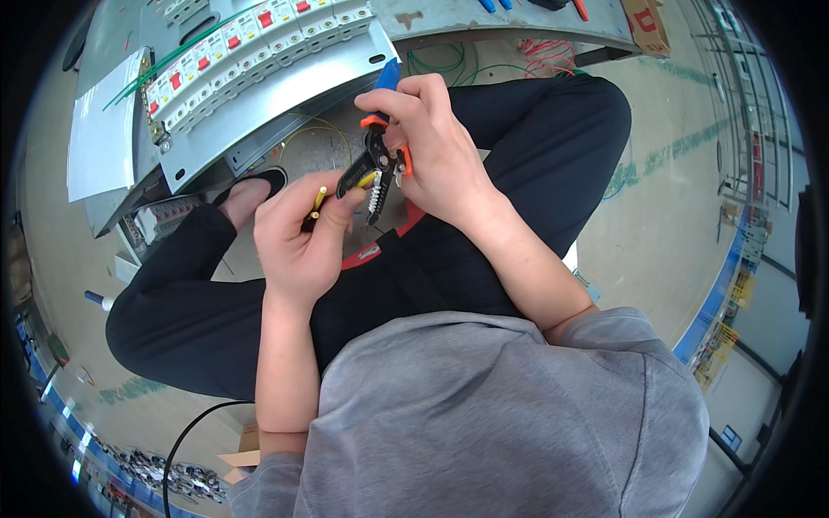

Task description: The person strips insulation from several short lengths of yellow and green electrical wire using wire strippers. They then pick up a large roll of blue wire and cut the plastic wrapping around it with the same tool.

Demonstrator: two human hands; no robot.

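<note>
We log the metal panel first, angled ahead of the person's lap with its breaker row facing up. Right hand: fingers curled around the handles of the wire stripper, its jaws parted and tipped down-left, probably to meet the wire. Left hand: thumb and forefinger pinch the yellow wire beside the jaws, likely steadying it. Blade contact: we can't tell.

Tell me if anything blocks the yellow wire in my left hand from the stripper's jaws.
Nothing visible does: the yellow wire, held in your left hand, shows between the spread jaws of the wire stripper in your right hand.
</note>
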